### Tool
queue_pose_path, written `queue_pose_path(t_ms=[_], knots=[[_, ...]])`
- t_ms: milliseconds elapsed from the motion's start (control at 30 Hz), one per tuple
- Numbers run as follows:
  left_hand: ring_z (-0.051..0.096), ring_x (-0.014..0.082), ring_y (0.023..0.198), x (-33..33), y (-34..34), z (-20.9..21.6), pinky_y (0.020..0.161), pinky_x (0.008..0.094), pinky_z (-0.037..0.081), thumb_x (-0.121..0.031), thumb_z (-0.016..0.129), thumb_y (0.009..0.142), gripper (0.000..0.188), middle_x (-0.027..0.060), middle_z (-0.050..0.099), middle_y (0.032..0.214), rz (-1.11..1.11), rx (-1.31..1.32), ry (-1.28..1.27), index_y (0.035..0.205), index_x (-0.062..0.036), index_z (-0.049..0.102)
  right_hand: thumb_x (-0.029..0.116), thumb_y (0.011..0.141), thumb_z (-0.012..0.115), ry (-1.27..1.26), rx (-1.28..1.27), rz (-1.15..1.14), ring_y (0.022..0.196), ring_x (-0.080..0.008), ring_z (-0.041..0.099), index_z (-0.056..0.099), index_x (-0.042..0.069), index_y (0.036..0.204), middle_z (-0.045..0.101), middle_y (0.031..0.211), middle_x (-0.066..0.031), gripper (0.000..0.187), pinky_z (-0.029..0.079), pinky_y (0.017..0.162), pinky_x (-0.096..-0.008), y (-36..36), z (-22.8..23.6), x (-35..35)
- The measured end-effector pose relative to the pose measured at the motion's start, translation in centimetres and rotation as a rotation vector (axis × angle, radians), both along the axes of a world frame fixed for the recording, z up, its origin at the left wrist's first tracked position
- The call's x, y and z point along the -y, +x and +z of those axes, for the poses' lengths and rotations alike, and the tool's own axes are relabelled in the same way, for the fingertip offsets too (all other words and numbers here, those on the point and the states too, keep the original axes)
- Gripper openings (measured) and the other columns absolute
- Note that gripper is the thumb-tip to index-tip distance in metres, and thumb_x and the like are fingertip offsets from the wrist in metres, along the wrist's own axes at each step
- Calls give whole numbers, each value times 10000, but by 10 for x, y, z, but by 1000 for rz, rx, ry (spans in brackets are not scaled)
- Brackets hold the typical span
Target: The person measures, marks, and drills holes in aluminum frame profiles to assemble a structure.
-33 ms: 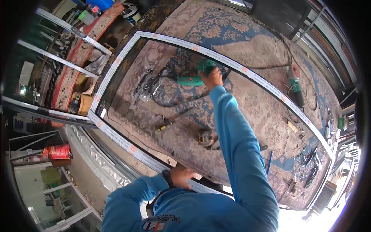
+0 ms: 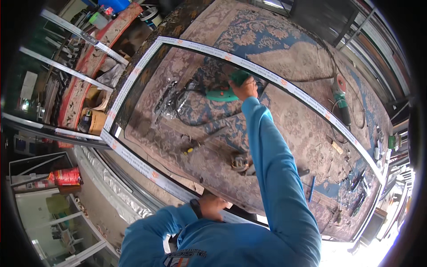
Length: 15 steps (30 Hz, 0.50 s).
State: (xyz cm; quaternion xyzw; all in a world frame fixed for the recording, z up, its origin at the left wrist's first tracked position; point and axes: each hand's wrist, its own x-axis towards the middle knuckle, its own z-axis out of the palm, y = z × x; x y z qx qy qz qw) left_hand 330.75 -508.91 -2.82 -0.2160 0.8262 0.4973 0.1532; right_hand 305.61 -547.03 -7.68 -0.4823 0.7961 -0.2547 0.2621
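Right now I'm reaching my right hand (image 2: pixel 245 89) far across the tabletop (image 2: pixel 284 129), fingers closing around the green power drill (image 2: pixel 224 92) lying on the patterned rug inside the white window frame (image 2: pixel 271 78). My left hand (image 2: pixel 213 207) is resting flat on the frame's near rail, fingers apart, gripping nothing I can make out. Judging by this, I'm picking up the tool. Next move likely needs lifting the drill clear of its black cord (image 2: pixel 187 111) without snagging. An angle grinder (image 2: pixel 340 95) is sitting well apart, past the far rail.
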Motion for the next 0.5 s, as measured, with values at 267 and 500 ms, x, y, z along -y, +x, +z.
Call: queue_pose_path(t_ms=[267,500], knots=[[740,412,1024,44,-10,10,882,530,588,-454,817,832,507,194,748,1082,26,-38,29,1097,-47,674,646,662,935,166,-151,114,1372,-475,564,271,-137,1603,494,1527,-313,1393,490,1176,-487,33,-5,-22],[758,381,1031,64,-11,-21,874,520,594,-446,887,802,528,160,777,1083,69,-45,-6,1168,-113,704,478,683,947,29,127,40,1339,-510,513,346,-76,1516,474,1445,-288,1167,484,1132,-549,77,-4,-107]])
